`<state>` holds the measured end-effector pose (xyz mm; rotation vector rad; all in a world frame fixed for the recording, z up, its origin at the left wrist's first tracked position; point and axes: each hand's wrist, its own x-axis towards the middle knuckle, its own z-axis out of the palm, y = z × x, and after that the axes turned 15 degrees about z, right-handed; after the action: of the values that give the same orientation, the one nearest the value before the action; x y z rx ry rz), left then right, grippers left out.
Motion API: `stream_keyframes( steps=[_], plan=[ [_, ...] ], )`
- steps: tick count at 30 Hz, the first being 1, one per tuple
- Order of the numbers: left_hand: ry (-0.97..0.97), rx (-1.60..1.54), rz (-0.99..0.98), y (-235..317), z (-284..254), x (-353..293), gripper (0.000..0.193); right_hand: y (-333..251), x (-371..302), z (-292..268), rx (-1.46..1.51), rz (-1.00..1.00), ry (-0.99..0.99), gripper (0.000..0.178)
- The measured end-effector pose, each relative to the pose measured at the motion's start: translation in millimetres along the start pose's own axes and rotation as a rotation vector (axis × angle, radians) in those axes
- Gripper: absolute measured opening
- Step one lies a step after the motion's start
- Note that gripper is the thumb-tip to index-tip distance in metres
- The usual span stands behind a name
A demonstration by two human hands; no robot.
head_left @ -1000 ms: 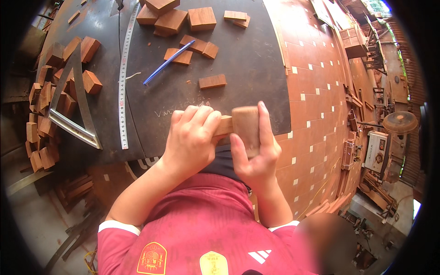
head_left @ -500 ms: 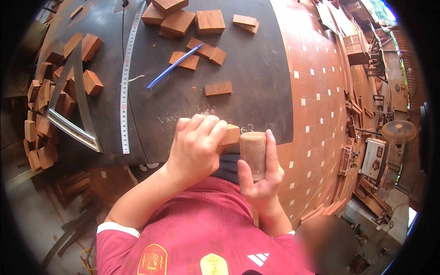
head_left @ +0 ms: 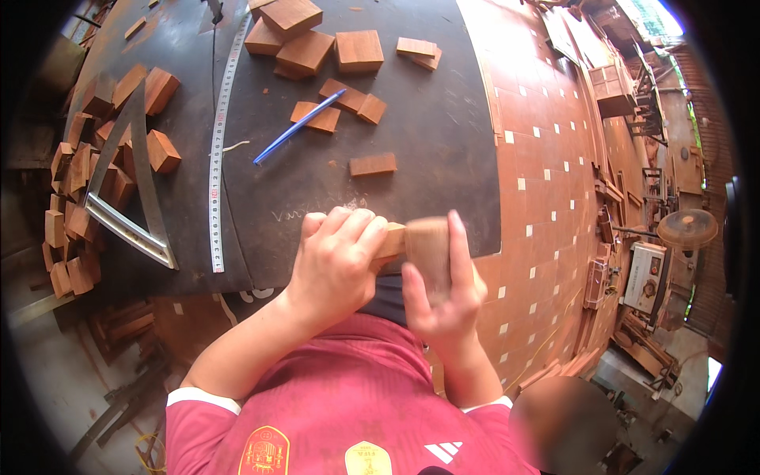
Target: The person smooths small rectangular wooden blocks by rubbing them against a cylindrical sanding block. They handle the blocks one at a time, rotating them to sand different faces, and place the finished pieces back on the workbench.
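Note:
My left hand [head_left: 332,257] is closed around a small wooden block [head_left: 391,241], whose light brown end sticks out to the right of my fingers. In my right hand [head_left: 453,299] a grainy, grey-brown block [head_left: 428,247] with a rounded top stands upright between thumb and fingers. It looks like a sanding block, though motion blurs it. Its left side meets the end of the wooden block. Both hands are just above the near edge of the dark table [head_left: 443,142]. My left fingers hide most of the wooden block.
A blue pen [head_left: 299,127] lies across small wood pieces. A wooden offcut [head_left: 373,165] lies nearer. Larger blocks [head_left: 305,52] are stacked at the back. A measuring tape strip [head_left: 218,158] runs along the table, with a triangular square [head_left: 131,229] and several blocks [head_left: 79,166] left of it.
My right hand has moved slightly left and up, bringing the grainy block against the wooden block's end and blurring it. My left hand has barely moved.

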<state>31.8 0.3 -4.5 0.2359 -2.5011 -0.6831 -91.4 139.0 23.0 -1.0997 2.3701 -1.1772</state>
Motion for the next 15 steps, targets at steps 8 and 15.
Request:
stream_keyframes(
  steps=[8,15],
  plan=[
    [-0.001,0.023,0.003,-1,1,0,0.038,2,-15,-2,-0.071,-0.105,0.064,0.078],
    [0.008,0.026,-0.008,1,1,-1,0.037,-3,12,3,-0.066,-0.023,0.04,0.078]
  ],
)
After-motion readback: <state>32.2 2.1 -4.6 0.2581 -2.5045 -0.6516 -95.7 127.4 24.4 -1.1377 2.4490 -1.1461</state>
